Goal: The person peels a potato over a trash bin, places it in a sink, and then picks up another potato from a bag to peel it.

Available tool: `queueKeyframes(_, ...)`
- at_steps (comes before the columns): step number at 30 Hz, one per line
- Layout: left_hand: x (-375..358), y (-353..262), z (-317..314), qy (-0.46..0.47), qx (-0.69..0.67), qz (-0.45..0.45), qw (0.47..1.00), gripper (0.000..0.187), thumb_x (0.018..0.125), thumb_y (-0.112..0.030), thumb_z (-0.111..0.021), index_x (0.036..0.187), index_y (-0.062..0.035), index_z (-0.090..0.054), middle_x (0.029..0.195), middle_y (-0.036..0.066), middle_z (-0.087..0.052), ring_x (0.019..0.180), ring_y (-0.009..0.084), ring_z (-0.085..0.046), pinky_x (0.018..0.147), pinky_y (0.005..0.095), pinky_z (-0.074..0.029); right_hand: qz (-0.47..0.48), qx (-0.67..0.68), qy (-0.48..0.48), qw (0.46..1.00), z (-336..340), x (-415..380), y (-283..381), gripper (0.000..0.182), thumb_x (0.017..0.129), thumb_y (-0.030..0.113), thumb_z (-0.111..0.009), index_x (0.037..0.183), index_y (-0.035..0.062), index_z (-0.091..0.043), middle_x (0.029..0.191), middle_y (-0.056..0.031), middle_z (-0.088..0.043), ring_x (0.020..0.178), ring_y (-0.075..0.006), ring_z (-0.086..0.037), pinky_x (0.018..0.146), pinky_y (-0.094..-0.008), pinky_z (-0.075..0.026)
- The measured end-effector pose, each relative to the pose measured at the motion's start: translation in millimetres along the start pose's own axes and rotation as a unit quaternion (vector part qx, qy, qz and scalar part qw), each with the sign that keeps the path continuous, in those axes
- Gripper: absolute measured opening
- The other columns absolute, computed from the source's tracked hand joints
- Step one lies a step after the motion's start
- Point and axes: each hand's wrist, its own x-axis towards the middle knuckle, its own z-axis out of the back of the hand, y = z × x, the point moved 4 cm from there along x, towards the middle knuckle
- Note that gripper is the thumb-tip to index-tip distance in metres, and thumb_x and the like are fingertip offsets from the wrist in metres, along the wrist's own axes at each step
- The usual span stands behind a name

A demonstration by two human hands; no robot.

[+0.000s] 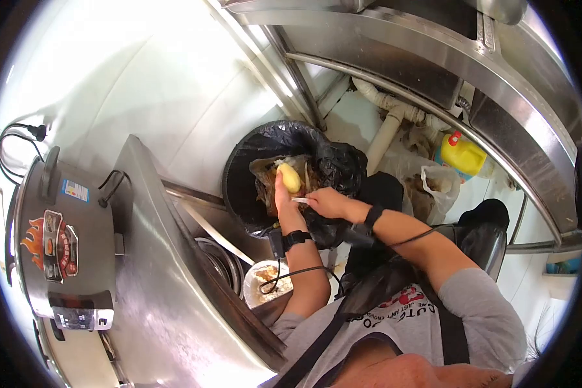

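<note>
My left hand [283, 198] is closed around a smooth yellow potato [290, 178] with its skin off, above the bin. Just beside it, my right hand [327, 203] grips a small white peeler [300, 200], most of it hidden in the fingers. The tool's tip is close to the lower end of the potato. Below both hands stands a round bin [234, 178] lined with a black plastic bag, with brown scraps and peelings [262, 173] inside.
A steel counter [174, 284] with a grey electric cooker [77, 239] stands at left. Beneath it are a metal basin [221, 258] and a bowl of food scraps [255, 284]. Right are a pipe [385, 139], a yellow bottle [462, 155], a white bag [441, 187] and a steel rail [427, 100].
</note>
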Motion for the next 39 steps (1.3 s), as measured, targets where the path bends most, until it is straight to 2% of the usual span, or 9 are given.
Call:
queueKeyframes(2, 5, 4, 9, 0.044, -0.050, 0.088, 0.994, 0.048, 0.086, -0.053, -0.052, 0.104, -0.0086, -0.055, 0.093, 0.010, -0.060, 0.084, 0.0291, -0.059, 0.067, 0.0433, -0.051, -0.030, 0.032, -0.031, 0.999, 0, -2, -3, 0.024, 0.086, 0.022, -0.048, 0.085, 0.0025, -0.063, 0.084, -0.0210, -0.062, 0.082, -0.0408, -0.059, 0.073, -0.0480, -0.047)
queueKeyframes(7, -4, -1, 2, 0.007, -0.181, 0.047, 0.982, 0.043, 0.085, -0.043, -0.058, 0.106, -0.0066, -0.053, 0.100, 0.011, -0.057, 0.087, 0.0272, -0.056, 0.065, 0.0402, -0.052, -0.087, 0.080, -0.165, 0.979, 21, 8, -15, 0.025, 0.087, 0.023, -0.049, 0.095, 0.0032, -0.062, 0.089, -0.0210, -0.063, 0.085, -0.0402, -0.059, 0.075, -0.0477, -0.047)
queueKeyframes(12, -23, -7, -18, 0.007, -0.140, 0.066, 0.988, 0.041, 0.084, -0.033, -0.063, 0.113, -0.0069, -0.051, 0.103, 0.010, -0.057, 0.084, 0.0282, -0.058, 0.068, 0.0380, -0.053, -0.132, 0.087, -0.256, 0.954, 35, 11, -15, 0.033, 0.088, 0.025, -0.051, 0.109, 0.0001, -0.057, 0.094, -0.0235, -0.062, 0.088, -0.0419, -0.059, 0.078, -0.0464, -0.047)
queueKeyframes(15, -32, -13, -27, -0.019, 0.015, -0.065, 0.998, 0.041, 0.086, -0.030, -0.062, 0.118, -0.0077, -0.048, 0.111, 0.012, -0.057, 0.089, 0.0290, -0.061, 0.068, 0.0375, -0.052, -0.209, 0.141, -0.348, 0.903, 50, 9, -20, 0.038, 0.088, 0.029, -0.053, 0.114, 0.0001, -0.054, 0.095, -0.0233, -0.063, 0.092, -0.0420, -0.059, 0.081, -0.0430, -0.046)
queueKeyframes(27, -26, -20, -11, -0.023, -0.030, 0.012, 0.999, 0.063, 0.082, -0.069, -0.043, 0.102, -0.0114, -0.057, 0.083, 0.003, -0.061, 0.069, 0.0170, -0.056, 0.058, 0.0258, -0.044, -0.111, 0.167, -0.213, 0.956, 36, 13, -8, 0.035, 0.086, 0.029, -0.056, 0.109, 0.0042, -0.062, 0.098, -0.0213, -0.063, 0.091, -0.0360, -0.061, 0.079, -0.0402, -0.048)
queueKeyframes(31, -39, -19, -16, -0.030, -0.233, 0.017, 0.972, 0.067, 0.085, -0.066, -0.036, 0.095, -0.0019, -0.054, 0.082, 0.015, -0.061, 0.077, 0.0329, -0.057, 0.081, 0.0510, -0.047, -0.054, 0.121, -0.118, 0.984, 16, 10, -4, 0.032, 0.085, 0.027, -0.056, 0.106, 0.0042, -0.064, 0.094, -0.0224, -0.063, 0.087, -0.0371, -0.061, 0.078, -0.0413, -0.048)
queueKeyframes(34, -23, -9, -8, -0.029, -0.245, 0.040, 0.968, 0.070, 0.085, -0.066, -0.035, 0.097, 0.0007, -0.053, 0.085, 0.018, -0.061, 0.083, 0.0353, -0.058, 0.083, 0.0532, -0.048, -0.016, 0.087, -0.151, 0.985, 6, 8, -4, 0.032, 0.086, 0.023, -0.054, 0.109, 0.0024, -0.060, 0.089, -0.0206, -0.064, 0.083, -0.0378, -0.061, 0.074, -0.0436, -0.049)
queueKeyframes(37, 27, 16, 35, 0.005, -0.382, 0.031, 0.924, 0.074, 0.084, -0.068, -0.034, 0.103, 0.0015, -0.052, 0.087, 0.018, -0.061, 0.088, 0.0393, -0.058, 0.075, 0.0525, -0.052, -0.054, -0.113, 0.051, 0.991, -4, 3, 13, 0.043, 0.087, 0.021, -0.050, 0.123, -0.0022, -0.045, 0.082, -0.0237, -0.063, 0.077, -0.0395, -0.062, 0.066, -0.0483, -0.050)
queueKeyframes(39, 15, 15, 30, -0.011, -0.352, 0.039, 0.935, 0.066, 0.083, -0.064, -0.043, 0.109, -0.0045, -0.051, 0.091, 0.014, -0.059, 0.080, 0.0356, -0.060, 0.077, 0.0510, -0.053, -0.012, -0.094, 0.005, 0.995, -12, -8, 13, 0.037, 0.088, 0.023, -0.049, 0.116, -0.0010, -0.050, 0.079, -0.0241, -0.062, 0.075, -0.0397, -0.061, 0.066, -0.0488, -0.049)
